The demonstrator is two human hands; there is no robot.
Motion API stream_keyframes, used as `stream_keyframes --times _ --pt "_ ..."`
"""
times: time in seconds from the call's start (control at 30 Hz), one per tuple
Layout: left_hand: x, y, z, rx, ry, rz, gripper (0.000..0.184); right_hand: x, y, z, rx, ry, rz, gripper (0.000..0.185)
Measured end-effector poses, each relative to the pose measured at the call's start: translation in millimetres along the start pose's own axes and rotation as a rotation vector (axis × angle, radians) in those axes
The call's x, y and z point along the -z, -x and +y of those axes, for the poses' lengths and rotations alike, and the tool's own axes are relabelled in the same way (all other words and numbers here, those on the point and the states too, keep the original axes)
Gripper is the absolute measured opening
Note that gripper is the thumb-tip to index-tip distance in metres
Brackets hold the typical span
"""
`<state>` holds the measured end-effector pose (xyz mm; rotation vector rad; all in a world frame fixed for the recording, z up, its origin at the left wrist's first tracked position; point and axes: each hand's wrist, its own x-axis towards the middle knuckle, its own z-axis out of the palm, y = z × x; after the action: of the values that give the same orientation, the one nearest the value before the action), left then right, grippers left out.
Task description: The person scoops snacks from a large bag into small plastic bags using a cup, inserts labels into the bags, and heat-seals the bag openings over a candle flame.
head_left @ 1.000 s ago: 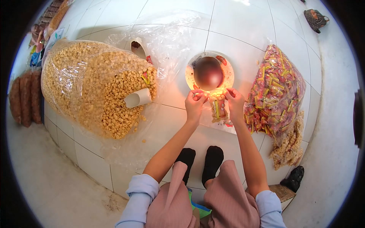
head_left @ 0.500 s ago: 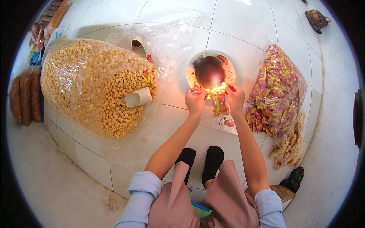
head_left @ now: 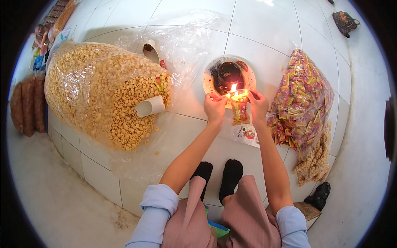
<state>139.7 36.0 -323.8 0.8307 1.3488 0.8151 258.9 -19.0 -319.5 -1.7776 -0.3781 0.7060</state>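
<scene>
A small clear plastic bag of snacks [head_left: 240, 112] hangs upright between my hands, with ring-shaped snack pieces and a red and yellow sachet inside. My left hand [head_left: 214, 109] pinches one top corner, and my right hand [head_left: 259, 108] pinches the other. The bag's top edge is stretched beside a small flame [head_left: 234, 87]. This flame burns at the near rim of a dark round holder [head_left: 229, 71], which stands on a sooty pale plate [head_left: 250, 78]. Under the hanging bag lies a printed white sheet [head_left: 248, 134].
Left, a large clear bag of ring snacks [head_left: 82, 87] lies open with a white scoop [head_left: 149, 106] in it. Another scoop [head_left: 151, 50] lies behind. Right are a bag of red and yellow sachets [head_left: 302, 99] and filled snack packs [head_left: 312, 167].
The wide glow along the bag's top edge has shrunk to a narrow upright flame. Both hands have shifted slightly right, still pinching the bag.
</scene>
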Motion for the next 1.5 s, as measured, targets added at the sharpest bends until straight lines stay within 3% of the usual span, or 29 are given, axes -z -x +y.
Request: stream_keyframes --times 0.57,0.77,0.87,0.97,1.03,1.07,1.17,1.3,1.37,1.5 --pt "-21 -7 -26 -0.172 -0.190 0.058 0.043 19 0 1 -0.037 -0.147 0.038 0.020" --pt "-3 1 -12 0.011 0.020 0.032 0.036 5 7 4 -0.023 -0.147 0.022 0.017" --pt "22 24 4 0.067 0.118 -0.024 0.030 3 33 -11 0.018 -0.005 -0.042 0.015" --pt "44 61 36 -0.102 0.067 -0.174 0.033 16 76 -58 0.089 0.061 -0.156 0.014" --pt "55 87 70 -0.560 -0.442 -0.207 0.048 27 101 -80 0.129 0.080 -0.194 0.013" --pt "64 94 80 -0.585 -0.432 -0.207 0.048 32 115 -93 0.203 0.012 -0.210 0.012" --pt "79 119 115 -0.937 -0.700 -0.421 0.053 49 151 -133 0.353 -0.050 -0.239 0.010" --pt "88 183 183 -0.881 -0.309 -0.330 0.045 68 188 -188 0.503 -0.126 -0.243 0.010" --pt "95 202 211 -0.772 -0.153 -0.490 0.046 78 207 -214 0.531 -0.194 -0.234 0.009" --pt "103 245 254 -0.907 -0.071 -0.513 0.058 95 238 -258 0.634 -0.245 -0.219 0.010"
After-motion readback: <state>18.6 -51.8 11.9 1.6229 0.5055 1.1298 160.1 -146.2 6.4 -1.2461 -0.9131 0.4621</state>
